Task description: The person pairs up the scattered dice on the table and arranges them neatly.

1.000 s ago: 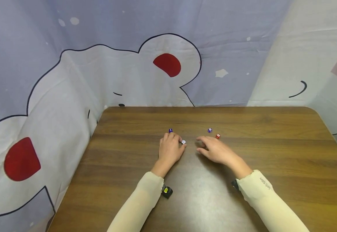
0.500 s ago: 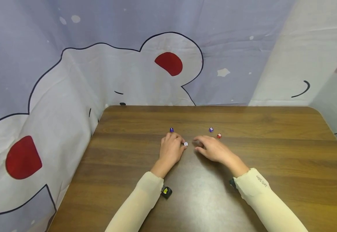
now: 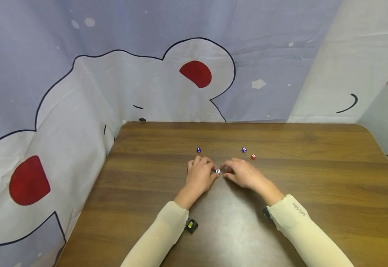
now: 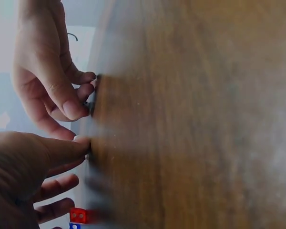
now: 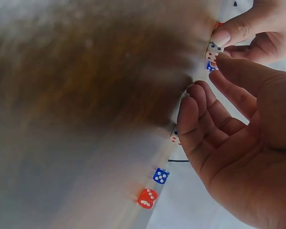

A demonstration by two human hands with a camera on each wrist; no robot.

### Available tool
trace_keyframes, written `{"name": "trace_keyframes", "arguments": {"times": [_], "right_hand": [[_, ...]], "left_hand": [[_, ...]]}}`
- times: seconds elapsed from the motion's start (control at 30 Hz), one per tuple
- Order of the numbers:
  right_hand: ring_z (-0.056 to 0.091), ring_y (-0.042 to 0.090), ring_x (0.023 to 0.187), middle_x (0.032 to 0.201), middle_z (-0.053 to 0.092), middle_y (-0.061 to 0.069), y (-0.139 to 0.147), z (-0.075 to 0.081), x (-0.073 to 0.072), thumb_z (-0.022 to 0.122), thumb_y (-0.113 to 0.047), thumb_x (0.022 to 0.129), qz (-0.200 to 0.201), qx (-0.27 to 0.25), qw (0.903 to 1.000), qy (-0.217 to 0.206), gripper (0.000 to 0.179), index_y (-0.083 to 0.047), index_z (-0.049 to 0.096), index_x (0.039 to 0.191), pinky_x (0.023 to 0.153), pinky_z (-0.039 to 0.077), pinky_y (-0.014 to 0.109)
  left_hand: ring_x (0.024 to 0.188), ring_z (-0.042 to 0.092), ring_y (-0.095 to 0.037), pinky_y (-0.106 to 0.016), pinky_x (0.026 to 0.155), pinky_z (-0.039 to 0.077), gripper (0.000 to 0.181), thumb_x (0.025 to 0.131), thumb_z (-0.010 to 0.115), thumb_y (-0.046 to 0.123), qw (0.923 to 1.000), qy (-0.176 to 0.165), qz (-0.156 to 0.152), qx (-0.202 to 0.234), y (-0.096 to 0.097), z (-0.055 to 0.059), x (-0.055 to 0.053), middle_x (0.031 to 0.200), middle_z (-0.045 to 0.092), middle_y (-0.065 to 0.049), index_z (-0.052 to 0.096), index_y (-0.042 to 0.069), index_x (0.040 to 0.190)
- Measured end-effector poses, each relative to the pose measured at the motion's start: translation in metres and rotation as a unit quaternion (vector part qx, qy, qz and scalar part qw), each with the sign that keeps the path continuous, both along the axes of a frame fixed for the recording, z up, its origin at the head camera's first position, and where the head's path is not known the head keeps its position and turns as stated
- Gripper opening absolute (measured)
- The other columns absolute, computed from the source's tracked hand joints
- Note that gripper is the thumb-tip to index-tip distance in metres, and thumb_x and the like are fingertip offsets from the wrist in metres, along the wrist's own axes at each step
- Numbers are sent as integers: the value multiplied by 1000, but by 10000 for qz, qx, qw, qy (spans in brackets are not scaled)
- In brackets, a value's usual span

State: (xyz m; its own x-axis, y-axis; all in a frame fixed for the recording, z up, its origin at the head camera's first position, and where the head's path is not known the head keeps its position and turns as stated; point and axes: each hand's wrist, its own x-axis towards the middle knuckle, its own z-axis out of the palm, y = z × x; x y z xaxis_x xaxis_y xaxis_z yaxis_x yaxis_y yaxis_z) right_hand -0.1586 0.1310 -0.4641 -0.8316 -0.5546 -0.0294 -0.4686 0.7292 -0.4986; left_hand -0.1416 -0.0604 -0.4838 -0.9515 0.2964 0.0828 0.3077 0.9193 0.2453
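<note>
My left hand pinches a white die between thumb and finger, low over the wooden table. The same white die shows its pips in the right wrist view. Just to its right is my right hand, fingers bent and thumb near the fingertips, with no object visibly gripped. In the head view a small gap separates those fingertips from the die. Behind the fingers of the right hand, another white die is partly hidden in the right wrist view.
A blue die lies beyond the left hand. Another blue die and a red die lie beyond the right hand. In the left wrist view, a red die appears near the left fingers. A patterned curtain hangs behind the table.
My left hand has carried the white die a little right and nearer to me. My right hand has shifted slightly left, narrowing the gap between the hands. The other visible dice stay put.
</note>
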Motion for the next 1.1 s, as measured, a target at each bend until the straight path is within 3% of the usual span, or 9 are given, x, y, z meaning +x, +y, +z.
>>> {"name": "trace_keyframes", "arguments": {"times": [0.17, 0.53, 0.73, 1.1], "right_hand": [[55, 13, 77, 90, 59, 0, -1, -2, 2, 74, -18, 92, 46, 41, 10000, 24, 24, -11, 71, 116, 69, 47, 34], [55, 16, 81, 91, 57, -3, -3, -2, 9, 75, -22, 92, -29, 238, 9997, 63, 15, -17, 73, 106, 72, 48, 37], [57, 16, 82, 94, 61, 0, -4, -3, 15, 77, -21, 91, 148, 222, 9990, 364, 13, -17, 72, 102, 74, 50, 38], [48, 15, 78, 87, 54, -2, -4, -5, 25, 77, -24, 90, 146, 334, 9968, 712, 11, -18, 72, 97, 71, 44, 36]], "left_hand": [[114, 47, -20, -46, 101, 34, 23, 91, 75, 42, 10000, 21, -9, -60, 0, -1, 4, 118, 61, 5, 75, 22, 102], [105, 47, -18, -40, 87, 35, 24, 89, 76, 43, 9998, 52, -71, -192, 4, 2, 12, 108, 60, 5, 75, 22, 101], [104, 49, -17, -39, 87, 36, 24, 89, 75, 44, 9993, 96, -174, -314, 4, 3, 18, 105, 62, 6, 75, 23, 100], [100, 49, -17, -35, 83, 38, 23, 89, 75, 45, 9983, 213, -364, -407, 2, 1, 25, 102, 61, 6, 75, 23, 97]]}}
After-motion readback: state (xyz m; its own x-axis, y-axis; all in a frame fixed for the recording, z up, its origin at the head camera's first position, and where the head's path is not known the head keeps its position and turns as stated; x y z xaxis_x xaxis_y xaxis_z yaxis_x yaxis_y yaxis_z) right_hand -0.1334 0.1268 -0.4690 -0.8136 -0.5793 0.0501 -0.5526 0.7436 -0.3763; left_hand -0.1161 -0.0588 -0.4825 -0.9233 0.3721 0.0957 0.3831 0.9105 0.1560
